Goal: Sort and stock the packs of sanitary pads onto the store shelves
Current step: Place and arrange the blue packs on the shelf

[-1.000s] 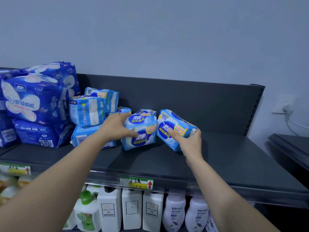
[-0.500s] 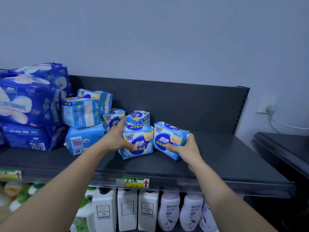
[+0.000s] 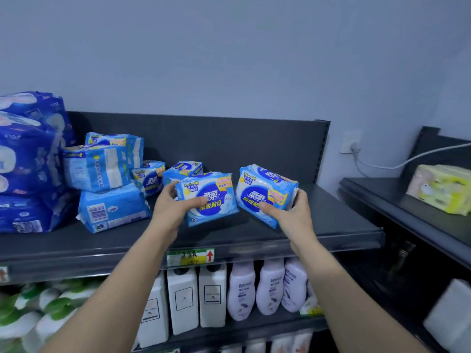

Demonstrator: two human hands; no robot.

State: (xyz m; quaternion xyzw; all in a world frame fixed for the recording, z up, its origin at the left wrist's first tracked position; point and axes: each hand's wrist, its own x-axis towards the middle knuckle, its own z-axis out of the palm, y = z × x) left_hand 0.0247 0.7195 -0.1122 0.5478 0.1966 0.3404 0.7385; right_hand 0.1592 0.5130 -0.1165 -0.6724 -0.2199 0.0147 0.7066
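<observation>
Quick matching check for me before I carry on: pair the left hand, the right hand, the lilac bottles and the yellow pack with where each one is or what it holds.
1 left hand
2 right hand
3 lilac bottles
4 yellow pack

A neighbouring shelf, far right
B holds the tilted pad pack
C lower shelf, under the price tag
D holds the front-facing pad pack

Pairs: 1-D, 2-B, 3-C, 4-A

left pack [image 3: 207, 198] "24cm", "10", shelf tag [image 3: 190, 256] w/ red arrow

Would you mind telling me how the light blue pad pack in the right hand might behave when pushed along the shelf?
The light blue plastic-wrapped pad pack probably squashes softly, given its puffy wrapper. It seems light, since the right hand alone tilts it. Its glossy film may slide easily.
</observation>
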